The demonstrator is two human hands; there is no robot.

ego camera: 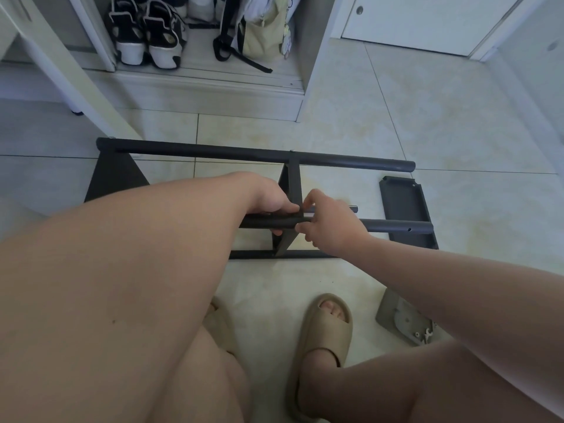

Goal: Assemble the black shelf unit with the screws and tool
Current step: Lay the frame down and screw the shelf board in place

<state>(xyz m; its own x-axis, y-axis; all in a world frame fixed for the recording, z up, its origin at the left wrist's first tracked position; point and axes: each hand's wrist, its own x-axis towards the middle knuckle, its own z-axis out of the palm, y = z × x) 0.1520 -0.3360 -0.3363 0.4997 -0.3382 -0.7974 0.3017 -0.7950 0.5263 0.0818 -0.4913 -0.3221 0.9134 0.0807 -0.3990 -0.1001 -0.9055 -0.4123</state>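
Note:
The black shelf unit (256,155) lies on its side on the tiled floor, with long round poles and upright black panels between them. My left hand (270,201) grips the near pole (396,225) where it meets the middle panel (291,184). My right hand (328,222) pinches something small at that same joint; a thin metal shaft (352,208) sticks out to its right. A loose black shelf tray (407,210) lies on the floor at the right. A grey packet of screws and a small wrench (406,323) lies near my right leg.
An open white cabinet (314,56) at the back holds black-and-white shoes (146,32) and a pale bag (262,29). A white table leg (64,71) slants down at the left. My feet in beige slippers (323,340) stand on the tiles in front of the frame.

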